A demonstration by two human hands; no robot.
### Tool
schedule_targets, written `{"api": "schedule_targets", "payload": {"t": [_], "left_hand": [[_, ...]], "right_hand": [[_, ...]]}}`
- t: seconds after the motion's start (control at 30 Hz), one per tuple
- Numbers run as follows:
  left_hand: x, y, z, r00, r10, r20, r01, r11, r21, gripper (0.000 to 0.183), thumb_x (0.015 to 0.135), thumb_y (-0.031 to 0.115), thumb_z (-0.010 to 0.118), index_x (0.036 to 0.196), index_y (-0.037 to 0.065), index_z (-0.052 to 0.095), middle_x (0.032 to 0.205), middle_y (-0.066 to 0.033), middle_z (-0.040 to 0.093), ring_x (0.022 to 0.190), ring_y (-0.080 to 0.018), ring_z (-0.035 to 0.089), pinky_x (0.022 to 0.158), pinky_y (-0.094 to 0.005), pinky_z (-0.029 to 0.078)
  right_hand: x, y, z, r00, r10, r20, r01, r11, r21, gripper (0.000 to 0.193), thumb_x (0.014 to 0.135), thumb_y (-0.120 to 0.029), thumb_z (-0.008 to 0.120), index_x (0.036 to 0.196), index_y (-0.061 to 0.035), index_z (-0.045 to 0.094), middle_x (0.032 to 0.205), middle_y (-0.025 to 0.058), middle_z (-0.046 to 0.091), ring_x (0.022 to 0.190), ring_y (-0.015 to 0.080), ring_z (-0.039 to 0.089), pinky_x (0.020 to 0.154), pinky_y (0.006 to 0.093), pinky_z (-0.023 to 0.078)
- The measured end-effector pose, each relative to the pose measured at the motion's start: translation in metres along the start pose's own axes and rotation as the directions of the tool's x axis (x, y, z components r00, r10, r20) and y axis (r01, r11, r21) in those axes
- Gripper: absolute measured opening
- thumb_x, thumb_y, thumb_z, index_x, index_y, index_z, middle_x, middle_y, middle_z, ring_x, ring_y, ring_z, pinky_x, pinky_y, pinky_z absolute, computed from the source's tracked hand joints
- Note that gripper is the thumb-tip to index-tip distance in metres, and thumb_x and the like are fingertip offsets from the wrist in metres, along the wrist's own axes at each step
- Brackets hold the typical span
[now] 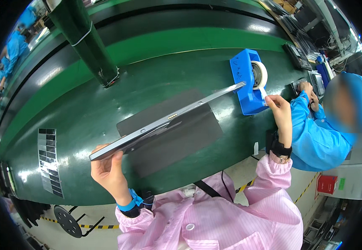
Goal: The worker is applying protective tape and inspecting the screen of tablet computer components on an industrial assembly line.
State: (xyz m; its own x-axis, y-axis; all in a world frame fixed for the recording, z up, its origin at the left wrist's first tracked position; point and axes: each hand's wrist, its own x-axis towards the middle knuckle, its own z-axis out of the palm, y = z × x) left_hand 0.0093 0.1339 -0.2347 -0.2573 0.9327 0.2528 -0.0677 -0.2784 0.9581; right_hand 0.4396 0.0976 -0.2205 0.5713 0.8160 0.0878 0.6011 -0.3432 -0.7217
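My left hand [109, 171] is closed on the near-left end of a thin, flat tablet-like device [164, 122]. The device is tipped up on edge, its narrow silver side with small gold contacts facing up. Its far end reaches close to a blue tape dispenser [242, 79] holding a roll of white tape [259, 75]. At the dispenser's front, my right hand [279, 109] pinches the loose tape end between thumb and fingers. Beneath the device lies a dark grey mat [168, 154] on the green table [81, 125].
A sheet of dark rectangular stickers [50, 162] lies at the left. A green-wrapped post [81, 37] stands at the far left. On the right a co-worker in blue [314, 133] handles devices. A round black stool [67, 221] is below the table edge.
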Motion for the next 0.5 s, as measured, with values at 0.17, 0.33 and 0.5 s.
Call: {"api": "schedule_targets", "payload": {"t": [0.17,0.33,0.5], "left_hand": [[0.001,0.0,-0.002,1.0,0.007,0.009,-0.007,0.999,0.04,0.022,0.075,-0.004,0.064,0.096,-0.004,0.057,0.093,-0.0093,0.06,0.083,-0.0146,0.059,0.077,-0.0254,0.047],[0.0,-0.005,-0.003,0.999,0.039,0.018,-0.04,0.998,0.041,0.021,0.075,-0.004,0.064,0.095,-0.004,0.058,0.093,-0.0091,0.06,0.083,-0.0147,0.059,0.075,-0.0251,0.047],[-0.001,-0.003,0.001,0.999,0.054,-0.008,-0.054,0.997,0.053,0.017,0.076,-0.002,0.063,0.091,-0.004,0.058,0.089,-0.007,0.059,0.078,-0.012,0.058,0.073,-0.0225,0.046]], "right_hand": [[-0.002,-0.012,0.01,0.999,0.012,-0.043,0.001,0.959,0.282,0.016,0.08,-0.012,0.062,0.086,0.0032,0.062,0.074,0.0064,0.062,0.068,0.0105,0.055,0.066,0.0229,0.043],[0.002,-0.026,0.003,0.986,-0.069,-0.151,0.078,0.995,0.056,0.015,0.079,-0.011,0.062,0.085,0.003,0.063,0.069,0.0059,0.062,0.064,0.0101,0.056,0.059,0.0226,0.042],[-0.006,-0.031,-0.008,0.991,-0.024,-0.129,0.022,1.0,-0.019,0.021,0.078,-0.01,0.062,0.095,0.0024,0.062,0.064,0.0047,0.06,0.058,0.009,0.055,0.054,0.0217,0.04]]}}
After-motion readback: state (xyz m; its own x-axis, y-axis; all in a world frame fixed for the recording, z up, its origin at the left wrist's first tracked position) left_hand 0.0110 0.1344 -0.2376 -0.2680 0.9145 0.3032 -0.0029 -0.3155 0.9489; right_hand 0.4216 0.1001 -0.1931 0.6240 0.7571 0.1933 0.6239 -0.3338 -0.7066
